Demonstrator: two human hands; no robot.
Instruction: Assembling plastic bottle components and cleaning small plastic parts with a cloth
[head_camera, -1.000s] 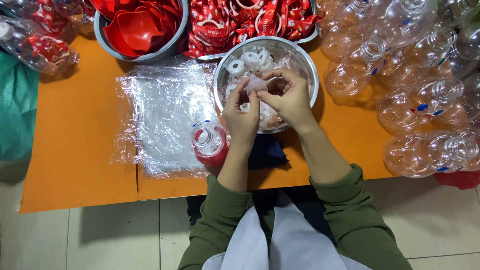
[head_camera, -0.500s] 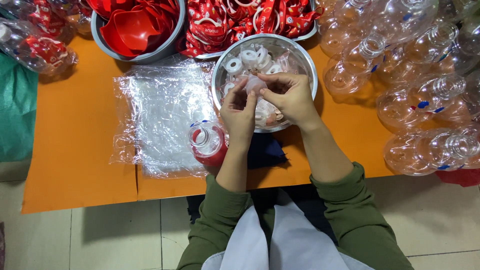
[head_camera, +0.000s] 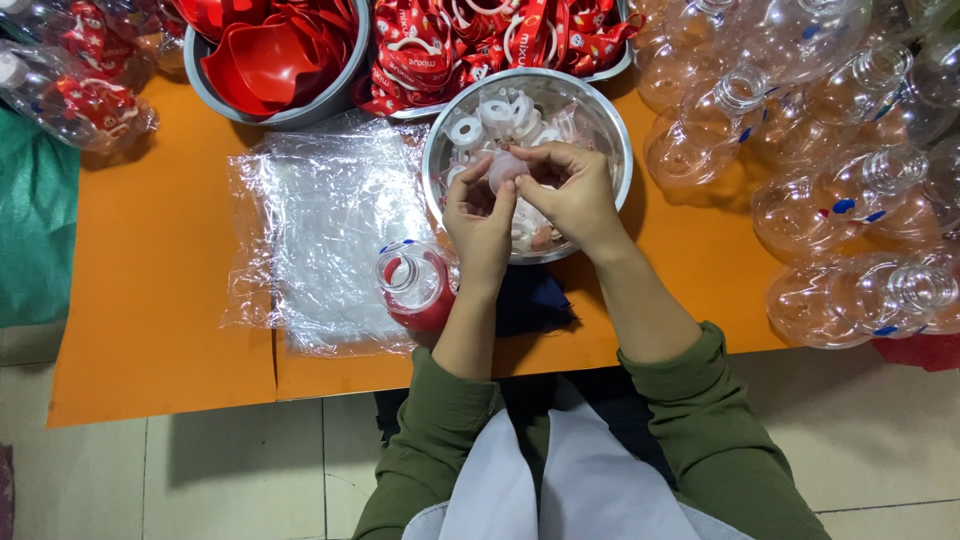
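A: Both hands are working over the steel bowl (head_camera: 612, 150). The left hand (head_camera: 480, 215) and the right hand (head_camera: 572, 190) are pinching one small pale plastic piece (head_camera: 503, 168) between their fingertips, closed on it from both sides, just above the bowl's rim.

B: And the bowl itself?

A: It is holding more white rings (head_camera: 497, 118), loosely heaped. A clear bottle with a red inside (head_camera: 415, 285) is standing by the left wrist, close to the table's near edge, beside a stack of clear plastic bags (head_camera: 325, 230).

B: Any risk showing?

A: My guess: the piece is small and slick-looking, so a slackening pinch could be dropping it back among the rings, where it would be hard to pick out. The left forearm is also passing right next to the bottle; a sideways elbow could be tipping it off the orange table (head_camera: 150, 290).

B: The clear bottles (head_camera: 850, 200) on the right?

A: Crowded together, lying well apart from the hands.
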